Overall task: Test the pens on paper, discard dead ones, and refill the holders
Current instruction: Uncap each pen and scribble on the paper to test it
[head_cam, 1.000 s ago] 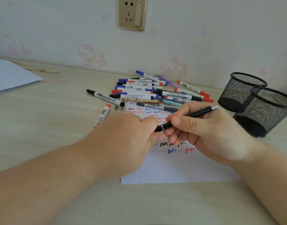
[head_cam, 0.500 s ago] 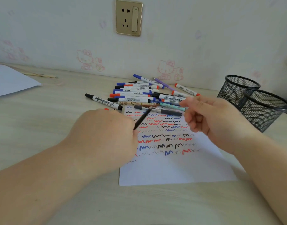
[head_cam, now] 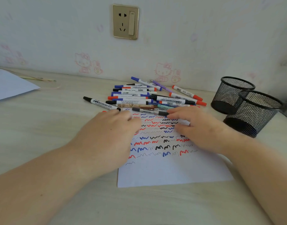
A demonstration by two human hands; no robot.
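Paper nearest, flat on desk, covered in red, blue, black scribbles. Left hand palm-down at paper's left edge, fingertips hidden, grip unclear. Right hand over paper, fingers extended, touching grey pen. Beyond: pen pile. Right: two mesh holders.
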